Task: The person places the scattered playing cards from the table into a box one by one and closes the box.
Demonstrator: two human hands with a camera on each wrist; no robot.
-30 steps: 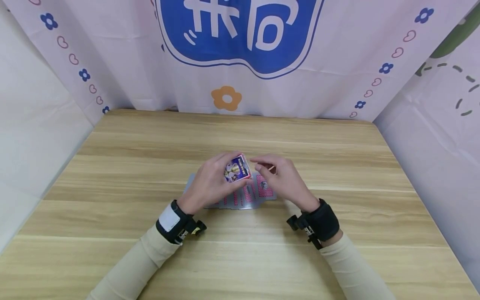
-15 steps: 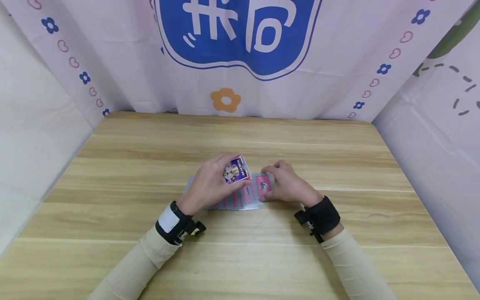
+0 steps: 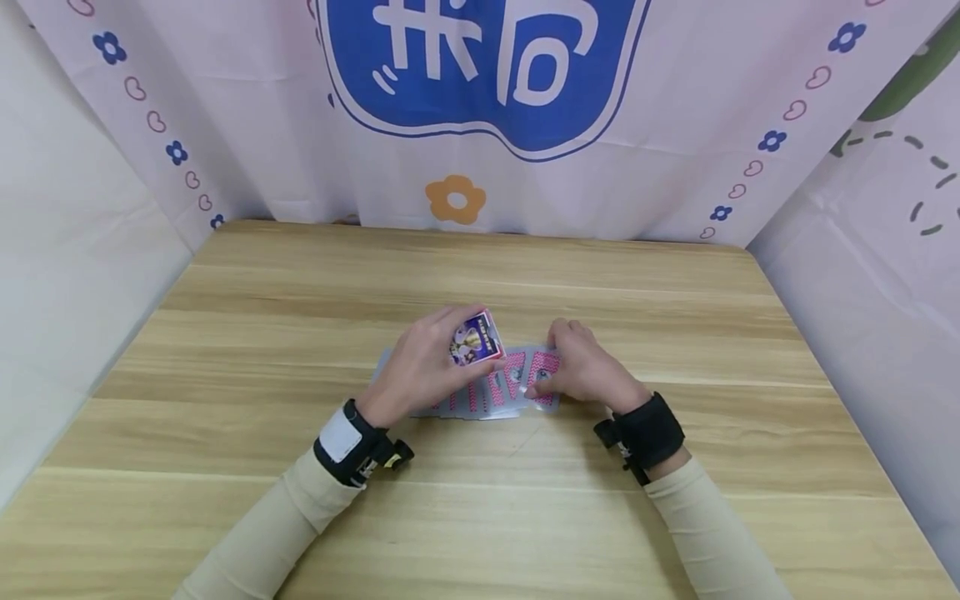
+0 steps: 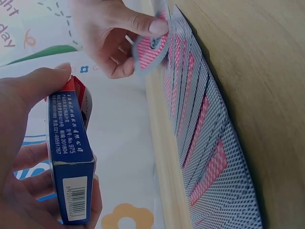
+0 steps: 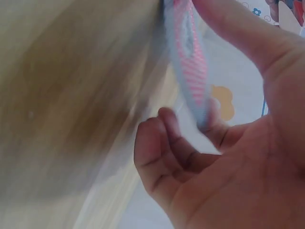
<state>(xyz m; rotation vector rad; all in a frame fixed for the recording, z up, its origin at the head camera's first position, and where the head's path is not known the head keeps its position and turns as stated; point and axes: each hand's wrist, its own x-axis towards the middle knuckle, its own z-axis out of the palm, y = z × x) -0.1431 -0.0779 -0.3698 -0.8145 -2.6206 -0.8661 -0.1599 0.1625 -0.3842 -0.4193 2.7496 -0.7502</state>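
My left hand point(image 3: 420, 362) holds a small blue playing-card box point(image 3: 474, 340) above the table, thumb on one side and fingers on the other. In the left wrist view a barcode and white print show on the card box point(image 4: 71, 157), with red at its upper end. Face-down playing cards point(image 4: 214, 157) with red-and-grey backs lie overlapped in a row beneath. At the row's right end my right hand point(image 3: 592, 367) pinches one playing card point(image 5: 190, 67) between thumb and fingers. That card is tilted up, and blurred in the right wrist view. The left hand hides part of the row.
The wooden table point(image 3: 480, 525) extends around the cards on every side. Behind it hangs a white printed cloth point(image 3: 675, 167) with a blue emblem, and white cloth walls point(image 3: 67, 275) stand at left and right.
My right hand came down from beside the box to the row's right end, took hold of a card and moved it slightly right. The left hand with the box stayed nearly still.
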